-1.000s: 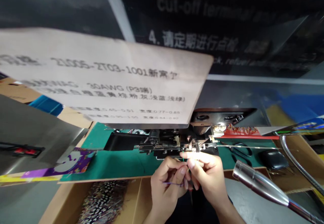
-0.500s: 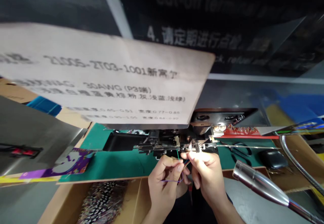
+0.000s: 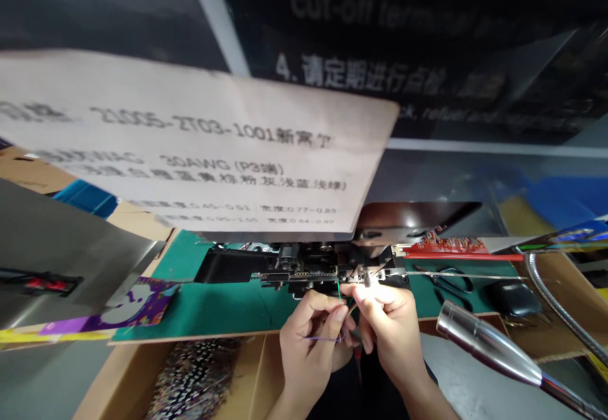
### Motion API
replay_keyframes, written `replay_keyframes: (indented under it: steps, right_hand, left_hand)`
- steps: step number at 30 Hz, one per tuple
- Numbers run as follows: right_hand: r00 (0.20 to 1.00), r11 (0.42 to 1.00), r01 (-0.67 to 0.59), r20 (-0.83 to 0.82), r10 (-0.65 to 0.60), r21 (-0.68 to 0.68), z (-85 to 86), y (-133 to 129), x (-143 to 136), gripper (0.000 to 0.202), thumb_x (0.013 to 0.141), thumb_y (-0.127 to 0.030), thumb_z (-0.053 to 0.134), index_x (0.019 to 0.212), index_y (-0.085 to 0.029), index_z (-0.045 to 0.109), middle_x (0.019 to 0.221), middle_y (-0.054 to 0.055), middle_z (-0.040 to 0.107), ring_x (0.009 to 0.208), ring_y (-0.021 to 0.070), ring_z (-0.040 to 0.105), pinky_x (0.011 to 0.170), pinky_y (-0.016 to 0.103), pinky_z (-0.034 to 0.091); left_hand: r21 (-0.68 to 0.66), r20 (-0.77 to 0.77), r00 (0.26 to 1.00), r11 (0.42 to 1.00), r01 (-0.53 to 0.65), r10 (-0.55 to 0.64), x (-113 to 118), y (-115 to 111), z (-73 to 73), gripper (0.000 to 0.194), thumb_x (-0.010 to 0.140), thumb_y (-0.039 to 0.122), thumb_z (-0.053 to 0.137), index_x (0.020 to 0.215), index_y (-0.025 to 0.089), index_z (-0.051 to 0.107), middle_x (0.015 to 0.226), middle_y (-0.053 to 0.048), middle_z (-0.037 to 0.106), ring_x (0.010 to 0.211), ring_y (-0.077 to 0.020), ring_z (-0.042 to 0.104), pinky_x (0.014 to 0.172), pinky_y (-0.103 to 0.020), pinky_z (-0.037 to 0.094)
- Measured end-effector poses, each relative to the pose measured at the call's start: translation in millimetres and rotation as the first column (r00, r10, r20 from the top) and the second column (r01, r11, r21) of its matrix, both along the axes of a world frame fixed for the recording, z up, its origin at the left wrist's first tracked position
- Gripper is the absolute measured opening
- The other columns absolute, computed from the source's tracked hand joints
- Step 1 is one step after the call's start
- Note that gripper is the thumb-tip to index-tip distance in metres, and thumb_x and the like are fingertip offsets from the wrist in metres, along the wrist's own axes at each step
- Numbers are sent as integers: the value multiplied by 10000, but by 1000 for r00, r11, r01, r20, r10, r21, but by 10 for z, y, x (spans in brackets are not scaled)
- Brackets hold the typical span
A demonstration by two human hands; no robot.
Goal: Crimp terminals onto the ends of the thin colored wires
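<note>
My left hand (image 3: 311, 337) is closed in a pinch on thin coloured wires. A green wire (image 3: 339, 289) rises from its fingertips toward the machine, and a purple wire (image 3: 313, 338) lies across its fingers. Close beside it, my right hand (image 3: 392, 325) is closed too, its thumb and forefinger pinching at the front of the crimping machine's lit working area (image 3: 365, 275). Yellow-brown wires (image 3: 352, 310) run between the two hands; their ends are hidden by the fingers. A perforated terminal strip (image 3: 313, 275) passes along the machine just above my hands.
A printed paper sheet (image 3: 228, 154) hangs on the dark machine housing (image 3: 427, 40). Below left, a cardboard box (image 3: 259, 369) holds bundled wires (image 3: 194, 375). A metal lamp (image 3: 489, 343) stands close to my right forearm. Scissors (image 3: 453, 280) and a black object (image 3: 513, 296) lie on the green mat (image 3: 228, 312).
The machine's press head has moved down, and its screws now sit lower in the opening. Both hands have barely shifted and keep their pinch.
</note>
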State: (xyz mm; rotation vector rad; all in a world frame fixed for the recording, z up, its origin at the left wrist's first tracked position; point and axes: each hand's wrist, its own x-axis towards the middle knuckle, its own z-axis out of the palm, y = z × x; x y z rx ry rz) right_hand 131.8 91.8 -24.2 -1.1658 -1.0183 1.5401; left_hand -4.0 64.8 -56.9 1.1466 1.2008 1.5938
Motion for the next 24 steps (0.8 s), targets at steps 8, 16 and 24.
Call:
replay_keyframes:
  steps: [8, 16, 24]
  right_hand:
    - [999, 1000, 25, 27, -26, 12, 11, -40, 35, 526, 1008, -656, 826, 897, -154, 937, 442, -25, 572, 386, 111, 478, 446, 233, 469]
    - [995, 996, 50, -82, -56, -77, -37, -12, 15, 511, 969, -643, 860, 866, -146, 913, 397, -50, 529, 353, 110, 444, 469, 255, 543]
    - [993, 998, 45, -107, -49, -45, -113, 7, 1, 489, 994, -622, 845, 851, -159, 907, 391, -60, 508, 349, 89, 369, 462, 251, 532]
  left_hand:
    - [-107, 55, 994, 989, 98, -93, 14, -45, -7, 230, 1065, 313, 798, 875, 211, 718, 668, 15, 789, 496, -161, 753, 535, -219, 610]
    - [-110, 113, 993, 993, 44, -32, 69, -50, -12, 231, 1037, 341, 834, 890, 218, 705, 720, 1, 817, 524, -173, 774, 546, -243, 638]
    - [-55, 78, 996, 997, 56, -52, 21, -15, -48, 171, 1049, 260, 812, 913, 218, 717, 752, -5, 840, 535, -179, 797, 549, -243, 656]
